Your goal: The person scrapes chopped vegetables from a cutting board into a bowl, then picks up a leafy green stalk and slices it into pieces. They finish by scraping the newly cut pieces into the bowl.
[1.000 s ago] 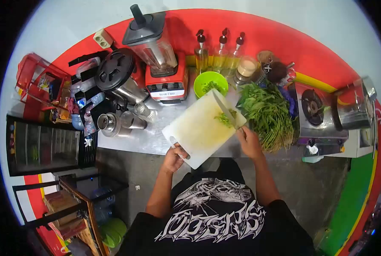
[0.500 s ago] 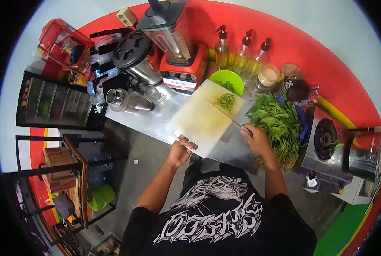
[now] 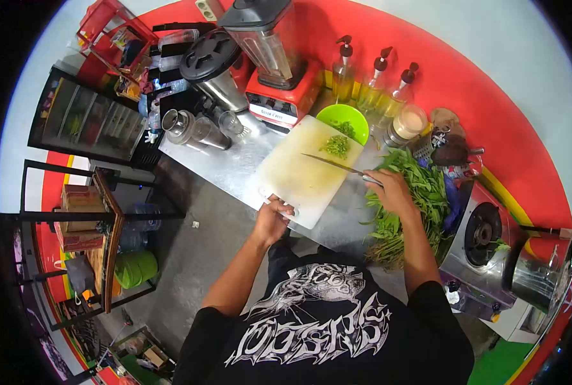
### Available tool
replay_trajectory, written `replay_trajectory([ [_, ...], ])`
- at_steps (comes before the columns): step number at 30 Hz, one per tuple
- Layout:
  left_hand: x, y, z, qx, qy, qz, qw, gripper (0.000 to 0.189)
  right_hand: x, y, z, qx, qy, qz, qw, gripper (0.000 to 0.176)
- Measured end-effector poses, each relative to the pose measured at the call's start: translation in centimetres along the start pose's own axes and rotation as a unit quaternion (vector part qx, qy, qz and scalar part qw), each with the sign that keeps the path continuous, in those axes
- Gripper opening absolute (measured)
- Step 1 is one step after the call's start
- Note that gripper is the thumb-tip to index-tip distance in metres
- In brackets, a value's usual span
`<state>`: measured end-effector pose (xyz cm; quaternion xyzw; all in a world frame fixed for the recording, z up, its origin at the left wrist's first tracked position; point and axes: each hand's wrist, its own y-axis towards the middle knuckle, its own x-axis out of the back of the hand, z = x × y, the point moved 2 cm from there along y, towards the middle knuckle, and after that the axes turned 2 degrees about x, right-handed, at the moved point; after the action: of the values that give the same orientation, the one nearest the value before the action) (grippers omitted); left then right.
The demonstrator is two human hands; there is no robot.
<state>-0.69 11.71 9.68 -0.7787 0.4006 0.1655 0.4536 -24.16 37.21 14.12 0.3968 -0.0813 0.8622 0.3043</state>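
Note:
My left hand (image 3: 274, 219) grips the handle end of a white cutting board (image 3: 290, 171), which is tilted with its far end over the rim of a green bowl (image 3: 361, 122). Chopped greens (image 3: 336, 147) lie near the board's far end, and more cut greens show inside the bowl. In my right hand (image 3: 392, 189) is a knife (image 3: 331, 163), its blade pointing left across the board, just below the chopped pile. A large bunch of leafy greens (image 3: 420, 192) lies beside my right hand.
A red blender (image 3: 279, 96), metal shakers (image 3: 196, 130) and a lidded steel jug (image 3: 218, 80) stand at the back left. Pump bottles (image 3: 372, 86) line the wall behind the bowl. A gas stove (image 3: 481, 234) with a steel pot (image 3: 539, 273) is at right.
The knife has turned flatter across the board, its handle higher, and my right hand has moved up slightly. The whole view has shifted and rotated a little.

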Motion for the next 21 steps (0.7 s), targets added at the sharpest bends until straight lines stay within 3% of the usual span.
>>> replay_trajectory([
  [1, -0.5, -0.2, -0.2, -0.005, 0.005, -0.004, 1.0, 0.036, 0.1, 0.5, -0.2, 0.027, -0.007, -0.011, 1.0, 0.03],
  [2, -0.8, -0.6, -0.3, 0.011, -0.006, -0.018, 1.0, 0.035, 0.3, 0.5, -0.7, -0.011, -0.002, 0.012, 1.0, 0.03],
  [9, -0.8, -0.2, 0.0, -0.001, 0.015, -0.001, 1.0, 0.033, -0.2, 2.5, -4.1, -0.022, -0.034, 0.022, 0.999, 0.032],
  [13, -1.1, -0.4, -0.4, 0.003, 0.022, -0.012, 1.0, 0.031, 0.4, 3.7, -4.2, 0.009, -0.034, -0.009, 0.999, 0.028],
  [14, -1.3, -0.2, -0.3, -0.01, 0.028, -0.009, 1.0, 0.03, 0.0, 4.4, -5.6, -0.01, -0.037, 0.024, 0.999, 0.029],
  [21, -1.1, -0.4, 0.1, -0.021, 0.006, -0.016, 1.0, 0.026, -0.1, 6.2, -6.8, 0.015, -0.025, 0.025, 0.999, 0.032],
])
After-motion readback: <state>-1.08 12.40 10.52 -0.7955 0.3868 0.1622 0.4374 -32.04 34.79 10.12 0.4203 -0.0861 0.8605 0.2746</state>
